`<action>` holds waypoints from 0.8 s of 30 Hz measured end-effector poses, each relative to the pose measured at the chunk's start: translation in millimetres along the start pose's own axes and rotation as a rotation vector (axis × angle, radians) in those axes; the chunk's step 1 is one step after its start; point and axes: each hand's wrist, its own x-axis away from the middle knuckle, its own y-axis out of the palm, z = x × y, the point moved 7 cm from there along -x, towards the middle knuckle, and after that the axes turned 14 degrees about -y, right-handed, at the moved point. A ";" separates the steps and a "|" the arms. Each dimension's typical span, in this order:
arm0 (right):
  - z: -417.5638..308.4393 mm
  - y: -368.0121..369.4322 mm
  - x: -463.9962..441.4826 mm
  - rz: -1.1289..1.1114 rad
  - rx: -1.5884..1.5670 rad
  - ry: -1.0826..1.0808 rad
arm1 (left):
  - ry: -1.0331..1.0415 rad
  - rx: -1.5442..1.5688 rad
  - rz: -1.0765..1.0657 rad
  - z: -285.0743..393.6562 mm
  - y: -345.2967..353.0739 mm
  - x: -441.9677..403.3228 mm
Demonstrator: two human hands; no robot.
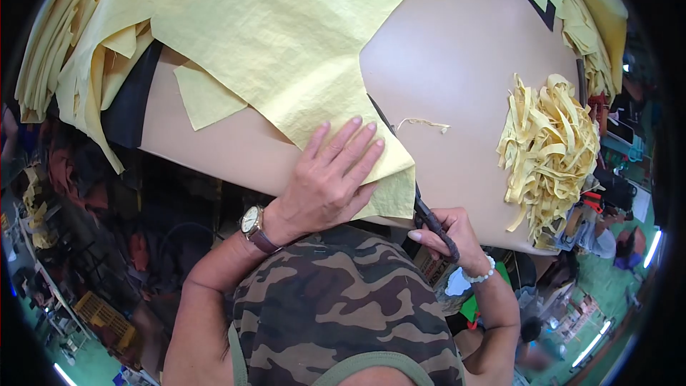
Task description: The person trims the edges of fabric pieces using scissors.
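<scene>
A large yellow cloth point(279, 36) spreads over the beige table point(443, 50), its near corner folded and hanging past the table's front edge. My left hand point(332, 175) lies on that corner, palm down with its fingers spread, and holds nothing. Dark scissors point(423, 213) are in my right hand point(451, 236), which is closed round their wrapped handles at the front edge. One blade runs up along the cloth's right edge, partly under the cloth. Just right of the blade lies a thin yellow scrap point(425, 123).
A heap of yellow strips point(550, 150) lies at the table's right side. Folded yellow cloths point(53, 36) hang at the far left, and more yellow cloth point(589, 36) hangs at the upper right. Below left, off the table, stands a yellow crate point(106, 320).
</scene>
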 end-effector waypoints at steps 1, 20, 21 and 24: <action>0.3 1.2 0.2 0.008 -0.007 0.001 | -0.006 -0.052 -0.014 -1.3 -2.2 -0.8; -13.5 2.3 -6.9 0.026 0.001 -0.015 | 0.029 -0.056 -0.085 -4.7 8.2 5.2; -12.8 2.3 -7.0 0.027 0.001 -0.010 | 0.029 -0.047 -0.084 -5.1 7.7 5.2; -8.3 2.6 -6.9 0.021 0.017 -0.017 | 0.029 -0.033 -0.078 -6.0 7.9 6.1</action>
